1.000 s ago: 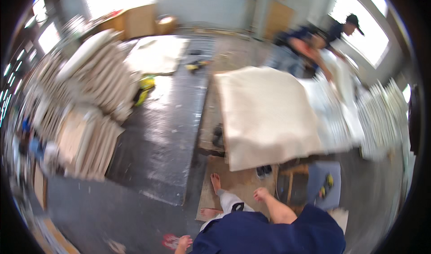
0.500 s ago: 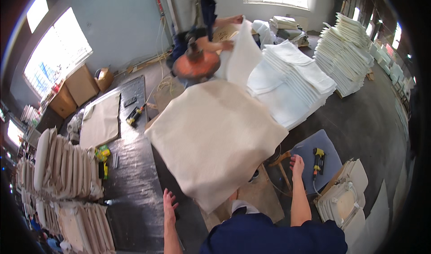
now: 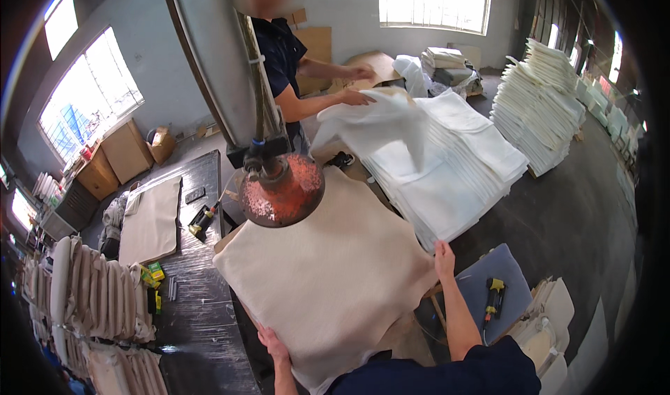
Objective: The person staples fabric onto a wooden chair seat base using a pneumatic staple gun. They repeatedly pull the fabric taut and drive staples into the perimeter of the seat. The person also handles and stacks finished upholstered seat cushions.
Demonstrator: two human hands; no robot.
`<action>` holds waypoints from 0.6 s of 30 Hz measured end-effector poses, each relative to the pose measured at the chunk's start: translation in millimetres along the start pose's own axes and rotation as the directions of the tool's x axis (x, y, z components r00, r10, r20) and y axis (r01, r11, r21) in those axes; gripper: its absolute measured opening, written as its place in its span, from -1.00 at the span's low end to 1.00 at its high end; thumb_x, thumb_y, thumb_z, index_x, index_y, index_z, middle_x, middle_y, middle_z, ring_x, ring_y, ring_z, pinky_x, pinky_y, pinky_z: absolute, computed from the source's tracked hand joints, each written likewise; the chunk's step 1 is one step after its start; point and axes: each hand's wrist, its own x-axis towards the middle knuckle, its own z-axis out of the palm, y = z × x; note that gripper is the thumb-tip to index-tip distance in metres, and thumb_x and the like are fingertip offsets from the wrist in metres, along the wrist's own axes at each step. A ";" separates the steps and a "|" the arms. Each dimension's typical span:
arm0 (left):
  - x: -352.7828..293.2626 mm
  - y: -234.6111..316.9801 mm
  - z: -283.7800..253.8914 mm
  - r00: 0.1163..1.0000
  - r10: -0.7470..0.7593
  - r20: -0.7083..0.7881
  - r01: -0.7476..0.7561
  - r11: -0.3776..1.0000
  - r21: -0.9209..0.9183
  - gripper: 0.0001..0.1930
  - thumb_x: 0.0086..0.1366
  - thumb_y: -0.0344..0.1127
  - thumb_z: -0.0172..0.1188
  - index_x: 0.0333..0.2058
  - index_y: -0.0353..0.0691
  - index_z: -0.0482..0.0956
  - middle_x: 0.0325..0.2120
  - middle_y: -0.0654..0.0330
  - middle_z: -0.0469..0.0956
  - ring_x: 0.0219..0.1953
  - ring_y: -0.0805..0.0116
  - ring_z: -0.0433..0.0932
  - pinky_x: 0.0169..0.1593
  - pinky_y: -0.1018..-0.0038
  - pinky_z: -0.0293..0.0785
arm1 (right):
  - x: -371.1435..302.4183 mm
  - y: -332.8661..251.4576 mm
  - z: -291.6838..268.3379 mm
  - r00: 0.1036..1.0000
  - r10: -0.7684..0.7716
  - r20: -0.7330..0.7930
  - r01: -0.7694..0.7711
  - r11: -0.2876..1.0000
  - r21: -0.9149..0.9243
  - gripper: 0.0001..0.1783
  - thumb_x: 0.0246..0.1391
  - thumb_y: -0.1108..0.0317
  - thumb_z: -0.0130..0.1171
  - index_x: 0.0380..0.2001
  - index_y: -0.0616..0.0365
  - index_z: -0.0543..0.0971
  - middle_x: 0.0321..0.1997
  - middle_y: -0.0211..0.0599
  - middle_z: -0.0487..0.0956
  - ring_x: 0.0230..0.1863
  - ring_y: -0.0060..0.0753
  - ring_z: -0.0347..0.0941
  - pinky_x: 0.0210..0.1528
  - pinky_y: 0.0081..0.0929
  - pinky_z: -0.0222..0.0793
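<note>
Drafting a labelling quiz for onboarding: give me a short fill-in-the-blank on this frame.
1. The person's right hand is at one side of the beige sheet; at the other is the person's ____ hand.
2. A co-worker's hand is on a loose sheet coloured ____.
3. The yellow-and-black tool on the blue-grey pad lies to the ____ of the beige sheet.

Missing words: left; white; right.

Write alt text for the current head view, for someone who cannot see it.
A person's left hand and right hand are at the edges of a beige sheet, with a round reddish disc above its far side. Beyond, a co-worker handles a white sheet near stacked white sheets.
</note>
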 end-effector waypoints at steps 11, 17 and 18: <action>58.2 -1.7 -29.5 1.000 0.017 0.025 -0.022 0.975 0.221 -0.26 0.60 0.24 -0.12 0.59 0.00 0.18 0.43 -0.21 0.25 0.45 -0.21 0.20 0.52 -0.05 0.04 | 6.7 21.0 12.8 0.992 0.104 0.078 -0.118 0.973 0.198 -0.51 0.46 -0.03 0.12 -0.17 0.24 0.73 -0.26 -0.30 0.76 -0.29 -0.45 0.65 -0.16 -0.45 0.55; 55.8 42.4 -37.9 0.996 -0.014 0.083 -0.030 0.862 0.506 -0.28 0.60 0.12 -0.05 0.56 -0.14 0.20 0.41 -0.18 0.34 0.45 -0.16 0.27 0.49 -0.02 0.14 | 5.5 1.1 -1.7 0.929 0.307 0.208 -0.370 0.798 0.476 -0.57 0.51 -0.02 0.05 -0.07 0.09 0.70 -0.14 -0.36 0.77 -0.20 -0.46 0.69 -0.24 -0.50 0.51; 50.6 62.8 -40.1 0.979 0.196 -0.049 -0.126 0.781 0.611 -0.30 0.60 0.09 -0.04 0.54 -0.17 0.23 0.40 -0.15 0.37 0.45 -0.12 0.29 0.47 0.03 0.19 | 3.0 -12.5 -0.6 0.896 0.355 0.267 -0.444 0.706 0.552 -0.56 0.51 -0.04 0.04 -0.04 0.09 0.69 -0.11 -0.34 0.76 -0.17 -0.44 0.69 -0.22 -0.46 0.53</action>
